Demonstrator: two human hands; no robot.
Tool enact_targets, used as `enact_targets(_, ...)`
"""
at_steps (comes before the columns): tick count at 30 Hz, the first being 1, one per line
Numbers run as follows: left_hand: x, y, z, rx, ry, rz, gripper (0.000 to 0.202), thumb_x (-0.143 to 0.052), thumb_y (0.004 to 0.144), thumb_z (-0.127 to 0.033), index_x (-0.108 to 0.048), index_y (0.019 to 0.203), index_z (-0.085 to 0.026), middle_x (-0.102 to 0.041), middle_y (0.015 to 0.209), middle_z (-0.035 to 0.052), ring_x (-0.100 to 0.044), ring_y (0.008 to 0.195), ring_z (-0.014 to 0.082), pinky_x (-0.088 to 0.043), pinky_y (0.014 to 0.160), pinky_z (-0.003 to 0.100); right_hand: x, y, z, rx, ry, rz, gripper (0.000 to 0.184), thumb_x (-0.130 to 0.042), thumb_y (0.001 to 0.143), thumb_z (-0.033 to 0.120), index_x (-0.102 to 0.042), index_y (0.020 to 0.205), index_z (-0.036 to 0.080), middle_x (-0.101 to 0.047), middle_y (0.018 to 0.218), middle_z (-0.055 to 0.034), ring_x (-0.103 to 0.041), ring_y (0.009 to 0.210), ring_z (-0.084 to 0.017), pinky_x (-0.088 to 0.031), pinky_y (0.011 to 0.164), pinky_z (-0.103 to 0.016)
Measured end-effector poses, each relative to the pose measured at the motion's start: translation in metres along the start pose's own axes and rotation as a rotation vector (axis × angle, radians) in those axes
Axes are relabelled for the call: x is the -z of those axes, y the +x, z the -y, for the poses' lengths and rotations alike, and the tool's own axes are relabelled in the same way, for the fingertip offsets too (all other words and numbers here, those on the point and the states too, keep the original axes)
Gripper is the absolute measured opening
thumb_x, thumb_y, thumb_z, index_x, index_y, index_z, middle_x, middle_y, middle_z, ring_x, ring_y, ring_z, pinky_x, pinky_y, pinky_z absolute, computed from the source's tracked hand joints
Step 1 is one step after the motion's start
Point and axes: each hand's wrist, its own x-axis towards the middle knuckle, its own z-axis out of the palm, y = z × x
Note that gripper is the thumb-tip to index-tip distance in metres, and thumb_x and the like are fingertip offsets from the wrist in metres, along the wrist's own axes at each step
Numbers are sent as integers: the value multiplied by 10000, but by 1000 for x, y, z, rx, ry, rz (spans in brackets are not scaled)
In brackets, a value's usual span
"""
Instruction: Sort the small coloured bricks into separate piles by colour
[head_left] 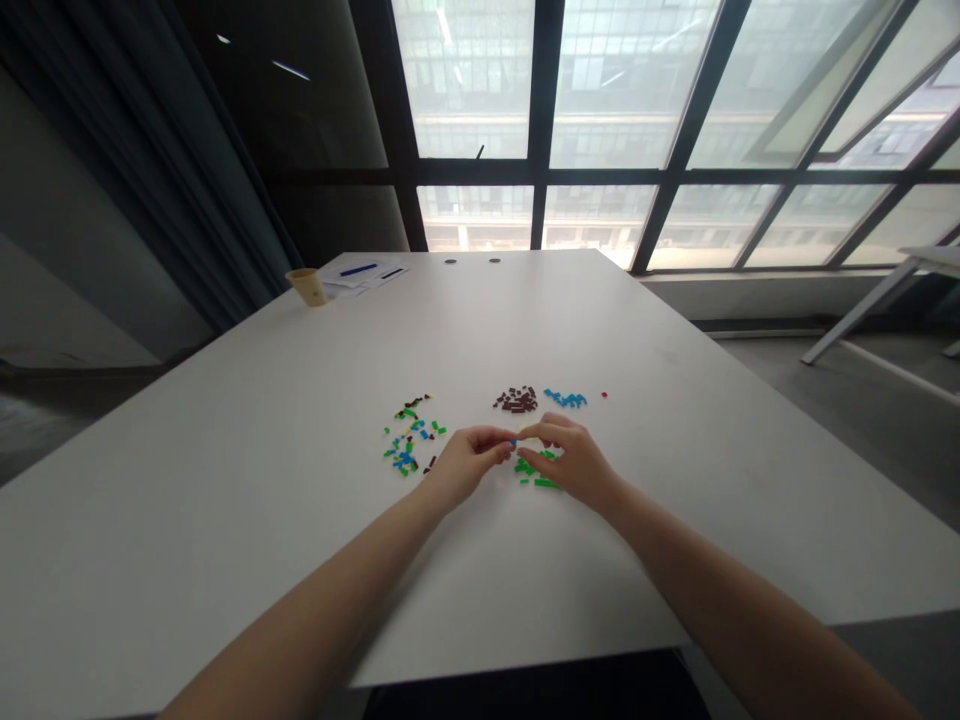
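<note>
My left hand and my right hand meet fingertip to fingertip over the white table, both pinched on a tiny blue brick between them. Under my right hand lies a small pile of green bricks, partly hidden by the palm. A mixed scatter of green, blue and brown bricks lies just left of my left hand. Beyond the hands sit a heap of brown bricks, a row of blue bricks and one red brick.
A tan paper cup stands at the table's far left corner, beside papers with a blue pen. Large windows rise behind the far edge. Another table's leg shows at the right.
</note>
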Motion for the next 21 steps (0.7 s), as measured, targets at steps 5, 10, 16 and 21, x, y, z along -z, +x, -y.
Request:
enact_targets(5, -5, -5, -4, -112, 114, -40, 211, -611, 693, -314, -633, 806, -137, -666, 767, 48, -596, 708, 140, -468, 699, 267, -3, -1, 1, -1, -14, -59, 85, -588, 761, 251, -646, 801, 204, -529, 667, 3, -468, 608, -104, -385, 599, -228)
enact_targets(10, -5, -8, -3, -233, 235, -108, 176, -578, 727, -303, -545, 832, -166, -624, 769, 23, -591, 721, 122, -476, 681, 243, 0, 0, 1, -19, -11, -42, 107, -575, 772, 287, -641, 790, 206, -546, 690, -11, -484, 626, -115, -396, 613, -238)
enact_targets(16, -5, -7, -2, -242, 278, -83, 161, -560, 743, -277, -480, 847, -184, -599, 771, 11, -585, 725, 115, -481, 676, 238, -1, 0, 4, -16, -8, -12, 123, -553, 784, 275, -651, 800, 203, -552, 700, -17, -504, 653, -119, -399, 631, -242)
enact_targets(21, 1, -9, -9, -237, 505, -67, 155, -504, 779, -294, -478, 891, -191, -607, 823, 23, -580, 752, 128, -466, 685, 249, 7, 4, -8, -15, -54, -23, 134, -528, 787, 246, -650, 770, 194, -549, 685, -16, -501, 653, -119, -390, 638, -237)
